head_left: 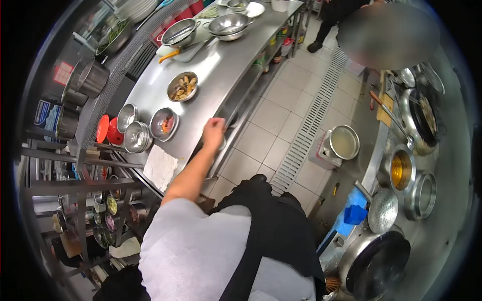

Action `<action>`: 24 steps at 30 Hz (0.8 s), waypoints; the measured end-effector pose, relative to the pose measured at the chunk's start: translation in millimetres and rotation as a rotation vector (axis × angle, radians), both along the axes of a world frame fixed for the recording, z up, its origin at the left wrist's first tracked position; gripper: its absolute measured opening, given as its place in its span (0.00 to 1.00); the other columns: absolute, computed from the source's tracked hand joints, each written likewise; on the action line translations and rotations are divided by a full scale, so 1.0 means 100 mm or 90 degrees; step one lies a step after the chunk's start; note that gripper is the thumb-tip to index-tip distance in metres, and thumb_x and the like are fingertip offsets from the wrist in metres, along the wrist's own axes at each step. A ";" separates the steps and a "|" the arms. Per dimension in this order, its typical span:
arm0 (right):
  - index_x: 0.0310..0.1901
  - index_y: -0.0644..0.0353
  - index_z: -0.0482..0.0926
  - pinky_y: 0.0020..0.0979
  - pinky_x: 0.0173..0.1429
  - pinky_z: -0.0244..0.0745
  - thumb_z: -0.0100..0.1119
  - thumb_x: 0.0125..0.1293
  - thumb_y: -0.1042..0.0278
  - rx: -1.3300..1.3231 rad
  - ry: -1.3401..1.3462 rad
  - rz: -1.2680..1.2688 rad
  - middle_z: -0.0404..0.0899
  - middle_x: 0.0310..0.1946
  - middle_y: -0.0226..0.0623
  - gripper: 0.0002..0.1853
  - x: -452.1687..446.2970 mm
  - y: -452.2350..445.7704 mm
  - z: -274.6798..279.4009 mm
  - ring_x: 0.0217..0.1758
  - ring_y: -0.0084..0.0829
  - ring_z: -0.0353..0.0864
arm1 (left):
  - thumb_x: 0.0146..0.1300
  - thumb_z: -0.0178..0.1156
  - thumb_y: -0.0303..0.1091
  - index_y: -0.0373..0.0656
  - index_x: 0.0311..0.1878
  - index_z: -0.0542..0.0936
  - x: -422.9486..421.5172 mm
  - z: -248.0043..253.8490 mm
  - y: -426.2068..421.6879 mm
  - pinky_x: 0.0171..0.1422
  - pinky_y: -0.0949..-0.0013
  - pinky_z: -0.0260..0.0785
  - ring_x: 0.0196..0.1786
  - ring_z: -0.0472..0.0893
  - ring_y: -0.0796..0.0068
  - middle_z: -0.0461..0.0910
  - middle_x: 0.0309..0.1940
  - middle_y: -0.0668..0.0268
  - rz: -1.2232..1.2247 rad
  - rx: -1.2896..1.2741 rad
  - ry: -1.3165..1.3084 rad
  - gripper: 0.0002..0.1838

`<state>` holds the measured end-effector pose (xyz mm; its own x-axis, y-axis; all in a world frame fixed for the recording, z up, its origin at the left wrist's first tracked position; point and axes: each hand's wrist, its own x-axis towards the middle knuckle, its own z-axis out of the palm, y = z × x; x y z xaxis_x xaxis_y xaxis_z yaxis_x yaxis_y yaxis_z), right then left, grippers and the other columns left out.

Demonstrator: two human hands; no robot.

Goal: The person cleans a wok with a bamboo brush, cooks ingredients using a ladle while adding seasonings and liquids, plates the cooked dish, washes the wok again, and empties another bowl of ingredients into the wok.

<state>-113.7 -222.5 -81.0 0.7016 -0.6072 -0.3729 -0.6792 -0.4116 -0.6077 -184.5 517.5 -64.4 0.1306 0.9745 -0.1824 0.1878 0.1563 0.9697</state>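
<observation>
My left hand (214,133) reaches past the front edge of the steel counter (201,118), its fingers curled closed. Whatever they hold, if anything, is hidden. Nearest on the counter is a steel bowl (164,124) with red and orange cut pieces in it. Beyond that stands another steel bowl (182,86) filled with browned pieces of food. Stacked steel bowls (137,137) are to its left, close to a folded white cloth (160,167) at the counter's near end. My right hand is out of view.
Further along the counter are a colander (228,24) and an orange-handled knife (170,55). On the right, the stove side holds a perforated ladle (383,210), a pot of yellow oil (401,170) and woks. A pot (344,142) stands beside the floor drain (311,115). Another person (334,25) is ahead.
</observation>
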 end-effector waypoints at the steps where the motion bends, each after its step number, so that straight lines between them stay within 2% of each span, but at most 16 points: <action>1: 0.41 0.54 0.73 0.37 0.31 0.64 0.56 0.71 0.61 0.003 0.014 -0.031 0.73 0.32 0.38 0.07 -0.09 0.02 -0.03 0.30 0.35 0.71 | 0.70 0.69 0.40 0.42 0.46 0.84 -0.23 0.36 0.01 0.40 0.69 0.76 0.32 0.83 0.75 0.86 0.32 0.65 0.029 0.028 0.108 0.11; 2: 0.39 0.54 0.73 0.37 0.29 0.64 0.55 0.71 0.61 0.007 0.027 -0.061 0.73 0.30 0.38 0.07 -0.15 0.01 -0.03 0.28 0.34 0.71 | 0.67 0.70 0.40 0.42 0.47 0.84 -0.50 0.55 0.12 0.42 0.67 0.76 0.35 0.83 0.73 0.86 0.36 0.63 0.040 0.181 0.273 0.13; 3: 0.38 0.54 0.73 0.37 0.27 0.63 0.55 0.71 0.62 0.013 0.038 -0.099 0.73 0.29 0.37 0.07 -0.24 -0.01 -0.04 0.26 0.34 0.71 | 0.66 0.71 0.40 0.42 0.47 0.83 -0.81 0.45 0.33 0.45 0.61 0.75 0.38 0.82 0.70 0.86 0.41 0.63 0.061 0.293 0.264 0.14; 4: 0.37 0.54 0.73 0.36 0.25 0.63 0.55 0.71 0.62 0.018 0.045 -0.140 0.73 0.27 0.36 0.07 -0.30 -0.03 -0.03 0.24 0.33 0.70 | 0.64 0.71 0.38 0.43 0.49 0.84 -1.19 0.38 0.63 0.50 0.57 0.76 0.43 0.84 0.63 0.85 0.43 0.61 0.073 0.463 0.478 0.14; 5: 0.35 0.54 0.73 0.36 0.23 0.62 0.54 0.70 0.62 0.024 0.047 -0.192 0.73 0.25 0.36 0.07 -0.42 -0.10 -0.01 0.23 0.33 0.70 | 0.58 0.71 0.36 0.42 0.50 0.85 -1.30 0.50 0.75 0.56 0.52 0.75 0.48 0.83 0.54 0.86 0.44 0.59 0.159 0.413 0.400 0.17; 6: 0.34 0.54 0.73 0.36 0.21 0.62 0.54 0.70 0.63 0.030 0.046 -0.254 0.72 0.24 0.35 0.08 -0.59 -0.16 0.00 0.21 0.32 0.70 | 0.57 0.72 0.38 0.39 0.57 0.83 -1.37 1.07 0.82 0.63 0.51 0.73 0.58 0.81 0.47 0.84 0.52 0.53 0.018 0.299 0.615 0.25; 7: 0.33 0.53 0.73 0.35 0.20 0.61 0.54 0.70 0.63 0.039 0.043 -0.312 0.72 0.22 0.34 0.08 -0.75 -0.26 -0.01 0.19 0.32 0.69 | 0.59 0.73 0.44 0.35 0.63 0.79 -1.80 0.65 1.25 0.69 0.49 0.72 0.64 0.78 0.45 0.81 0.59 0.49 -0.003 0.382 0.664 0.33; 9: 0.30 0.53 0.72 0.35 0.16 0.61 0.53 0.70 0.64 0.075 0.008 -0.411 0.72 0.19 0.33 0.10 -0.95 -0.49 -0.06 0.15 0.30 0.69 | 0.58 0.75 0.50 0.30 0.67 0.74 -2.30 0.52 1.67 0.74 0.51 0.69 0.69 0.75 0.43 0.77 0.65 0.44 -0.116 0.388 0.806 0.42; 11: 0.29 0.53 0.71 0.33 0.15 0.61 0.55 0.69 0.65 0.141 -0.100 -0.465 0.70 0.17 0.31 0.10 -0.96 -0.65 -0.11 0.14 0.29 0.69 | 0.57 0.77 0.56 0.25 0.72 0.69 -2.66 0.48 1.97 0.79 0.52 0.65 0.75 0.71 0.41 0.73 0.72 0.40 -0.178 0.374 0.903 0.51; 12: 0.29 0.53 0.70 0.32 0.15 0.63 0.57 0.69 0.66 0.178 -0.164 -0.489 0.68 0.17 0.30 0.10 -0.96 -0.70 -0.13 0.15 0.28 0.69 | 0.63 0.70 0.47 0.25 0.71 0.70 -2.69 0.51 2.06 0.78 0.51 0.66 0.73 0.73 0.40 0.75 0.69 0.39 -0.198 0.319 0.925 0.42; 14: 0.39 0.53 0.71 0.32 0.15 0.62 0.60 0.72 0.61 0.022 -0.282 -0.503 0.66 0.17 0.28 0.09 -0.68 -0.29 0.00 0.14 0.26 0.66 | 0.72 0.53 0.34 0.29 0.67 0.75 -2.67 0.64 2.16 0.74 0.48 0.69 0.67 0.78 0.38 0.79 0.63 0.38 -0.255 0.265 1.004 0.25; 16: 0.42 0.58 0.73 0.28 0.18 0.64 0.64 0.73 0.61 0.050 -0.339 -0.471 0.68 0.20 0.29 0.12 -0.14 0.38 0.73 0.15 0.23 0.67 | 0.72 0.53 0.36 0.31 0.64 0.77 -2.63 0.67 2.28 0.69 0.46 0.73 0.64 0.80 0.38 0.81 0.61 0.40 -0.277 0.195 1.078 0.23; 18: 0.47 0.57 0.74 0.26 0.17 0.63 0.62 0.76 0.63 0.142 -0.446 -0.381 0.67 0.21 0.28 0.09 0.25 0.46 0.99 0.15 0.21 0.66 | 0.71 0.52 0.36 0.33 0.58 0.82 -2.59 0.66 2.37 0.64 0.46 0.76 0.58 0.84 0.39 0.84 0.57 0.41 -0.232 0.151 1.102 0.20; 21: 0.48 0.57 0.74 0.23 0.18 0.62 0.64 0.77 0.61 0.258 -0.428 -0.262 0.67 0.21 0.24 0.11 0.93 0.59 1.40 0.16 0.19 0.65 | 0.69 0.58 0.37 0.31 0.49 0.85 -2.32 0.66 2.46 0.58 0.47 0.79 0.53 0.87 0.42 0.86 0.49 0.38 -0.140 -0.063 1.011 0.18; 23: 0.54 0.59 0.76 0.24 0.18 0.61 0.63 0.77 0.63 0.350 -0.372 -0.149 0.67 0.21 0.23 0.12 1.41 0.77 1.63 0.16 0.18 0.65 | 0.67 0.62 0.37 0.30 0.43 0.87 -2.25 0.67 2.43 0.54 0.48 0.81 0.49 0.89 0.43 0.87 0.44 0.36 -0.078 -0.209 0.942 0.17; 24: 0.59 0.61 0.76 0.23 0.20 0.62 0.62 0.77 0.65 0.395 -0.334 -0.088 0.68 0.22 0.23 0.15 1.65 0.84 1.69 0.17 0.18 0.66 | 0.67 0.62 0.37 0.30 0.45 0.87 -2.40 0.69 2.46 0.51 0.48 0.81 0.47 0.89 0.43 0.87 0.44 0.37 -0.338 0.024 1.049 0.17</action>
